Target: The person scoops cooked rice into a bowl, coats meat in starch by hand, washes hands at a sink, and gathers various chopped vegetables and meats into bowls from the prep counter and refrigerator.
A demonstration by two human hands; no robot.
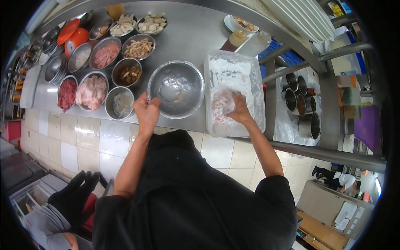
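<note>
My left hand (148, 111) is closed on the near left rim of a wide metal bowl (156, 106), which has a little liquid and a small orange bit at its bottom. My right hand (240, 107) reaches into a clear plastic tub (258, 121) of white powder (233, 71). Its fingers curl round something pale that I cannot make out. Powder-coated pinkish pieces (218, 108) lie beside that hand. Left of my left hand stands a metal bowl (107, 102) with whitish, translucent pieces in it.
Several metal bowls of food crowd the left counter, among them raw meat (92, 91), dark mushroom-like pieces (130, 75) and pale strips (138, 48). A sauce bottle (234, 41) stands behind the tub. Metal pots (309, 125) sit beyond the shelf post. Two other people are farther off.
</note>
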